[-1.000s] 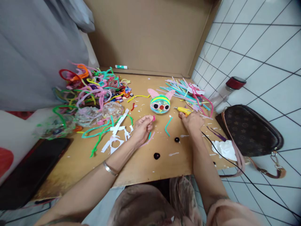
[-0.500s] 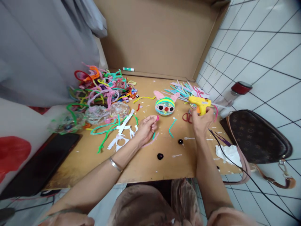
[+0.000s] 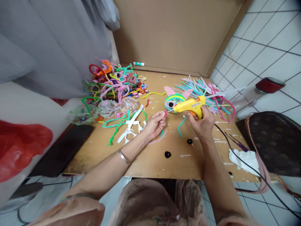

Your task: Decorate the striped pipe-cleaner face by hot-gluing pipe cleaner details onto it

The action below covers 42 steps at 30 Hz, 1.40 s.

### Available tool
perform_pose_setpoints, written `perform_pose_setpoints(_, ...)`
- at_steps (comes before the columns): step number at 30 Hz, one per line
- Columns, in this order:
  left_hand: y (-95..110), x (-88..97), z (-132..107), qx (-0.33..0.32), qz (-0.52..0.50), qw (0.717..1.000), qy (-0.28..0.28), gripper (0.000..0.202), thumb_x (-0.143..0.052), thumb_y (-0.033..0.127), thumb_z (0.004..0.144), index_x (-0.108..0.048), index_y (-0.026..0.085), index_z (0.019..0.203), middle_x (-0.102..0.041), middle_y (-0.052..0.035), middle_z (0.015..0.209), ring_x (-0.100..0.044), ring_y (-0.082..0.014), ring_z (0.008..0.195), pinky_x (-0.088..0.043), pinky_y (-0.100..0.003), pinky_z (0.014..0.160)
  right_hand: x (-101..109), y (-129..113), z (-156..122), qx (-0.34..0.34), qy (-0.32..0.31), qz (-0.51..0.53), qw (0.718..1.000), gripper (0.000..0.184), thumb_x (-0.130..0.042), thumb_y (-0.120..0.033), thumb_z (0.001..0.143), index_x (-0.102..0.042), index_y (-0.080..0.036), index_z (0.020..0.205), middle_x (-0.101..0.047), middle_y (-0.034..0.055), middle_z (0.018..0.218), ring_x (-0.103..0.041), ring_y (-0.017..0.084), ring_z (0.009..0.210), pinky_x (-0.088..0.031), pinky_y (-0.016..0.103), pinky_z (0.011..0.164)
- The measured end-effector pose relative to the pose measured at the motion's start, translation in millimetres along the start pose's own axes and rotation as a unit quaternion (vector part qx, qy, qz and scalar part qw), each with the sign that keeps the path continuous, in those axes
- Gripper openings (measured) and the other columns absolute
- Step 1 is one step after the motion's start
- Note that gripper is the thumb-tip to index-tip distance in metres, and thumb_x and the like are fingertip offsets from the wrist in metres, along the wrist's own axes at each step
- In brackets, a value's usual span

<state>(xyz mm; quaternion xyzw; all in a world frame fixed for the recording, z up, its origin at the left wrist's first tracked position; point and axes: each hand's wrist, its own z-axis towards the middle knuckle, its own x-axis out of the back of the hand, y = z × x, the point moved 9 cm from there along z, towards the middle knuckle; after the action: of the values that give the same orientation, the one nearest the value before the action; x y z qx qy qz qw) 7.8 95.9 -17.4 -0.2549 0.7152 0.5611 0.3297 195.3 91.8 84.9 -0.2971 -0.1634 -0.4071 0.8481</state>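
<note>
My left hand pinches a small bright pink piece between thumb and fingertips; its exact kind is too small to tell. My right hand is wrapped round the handle of a yellow hot glue gun, a clear glue stick poking out of its back. The gun's metal nozzle points left, close beside the pink piece. Just behind stands a round clear craft animal with pink ears, green and yellow bands and a black eye; the gun covers part of its face.
A heap of pipe cleaners lies at the left, more pipe cleaners at the back right. White paper scraps, a black round piece and a phone-like black slab are on the table. A brown bag stands right, by the gun's cord.
My right hand has lifted the glue gun and brought it left, its nozzle now by the pink piece. My left hand still pinches that piece. The camera view has shifted.
</note>
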Motion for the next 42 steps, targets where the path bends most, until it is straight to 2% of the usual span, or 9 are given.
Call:
perform_pose_setpoints(16,0.9,-5.1,-0.2,-0.011,0.004,0.999,-0.03,0.027,-0.079,0.018,0.085,-0.058,0.012,0.07,-0.043,0.0066,0.057,-0.035,-0.0024,0.049,-0.028,-0.013,0.048,-3.8,0.6,-1.2,0.016,-0.008,-0.01,1.0,0.018,-0.063,-0.038,0.082,-0.056,-0.023,0.089,-0.067,0.0058,0.082,-0.063,0.024,0.077,-0.051,0.036,0.074)
perform_pose_setpoints(28,0.8,-6.0,-2.3,-0.006,0.01,1.0,-0.029,0.024,-0.081,0.017,0.083,-0.06,0.012,0.072,-0.044,0.0062,0.057,-0.036,-0.0029,0.05,-0.03,-0.013,0.05,-0.4,-4.5,-0.7,0.026,-0.003,-0.015,1.0,0.014,-0.061,-0.036,0.08,-0.052,-0.025,0.082,-0.062,0.0026,0.075,-0.059,0.021,0.069,-0.047,0.034,0.068)
perform_pose_setpoints(42,1.0,-7.7,-2.4,-0.016,0.014,0.999,-0.047,0.027,-0.084,0.02,0.08,-0.06,0.012,0.071,-0.044,0.0066,0.056,-0.036,-0.0025,0.05,-0.03,-0.014,0.05,1.9,-0.9,0.2,0.016,-0.002,-0.037,0.999,0.013,-0.061,-0.034,0.078,-0.054,-0.024,0.083,-0.063,0.0039,0.077,-0.059,0.022,0.072,-0.046,0.034,0.067)
